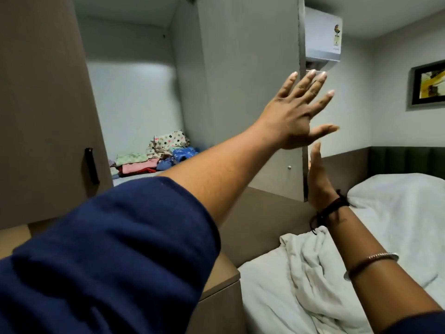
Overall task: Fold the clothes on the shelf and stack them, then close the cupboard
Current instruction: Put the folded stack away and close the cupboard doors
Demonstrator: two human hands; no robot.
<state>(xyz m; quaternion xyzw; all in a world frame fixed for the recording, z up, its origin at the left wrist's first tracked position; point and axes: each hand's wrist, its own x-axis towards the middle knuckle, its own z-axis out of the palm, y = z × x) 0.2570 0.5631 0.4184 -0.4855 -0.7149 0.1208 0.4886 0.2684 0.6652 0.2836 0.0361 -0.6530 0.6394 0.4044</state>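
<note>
The left hand (292,114) reaches up with fingers spread wide, flat by the edge of the open cupboard door (250,88). The right hand (317,179) is open too, held up behind that edge. Folded clothes (154,155) sit stacked on the shelf (134,178) inside. The sticker on the air conditioner (322,34) is too small to read.

a: how is the left hand (292,114) now?
b: it is raised, the arm stretched forward and up, the dark blue sleeve (103,256) pushed up above the elbow. the fingers (304,83) are spread wide and the palm faces away. it holds nothing.
a: and the right hand (317,174)?
b: lower, seen from its edge, flat with fingers straight and pointing up, also empty. a black thread (330,210) is on the wrist, a thin bangle (370,261) on the forearm.
</note>
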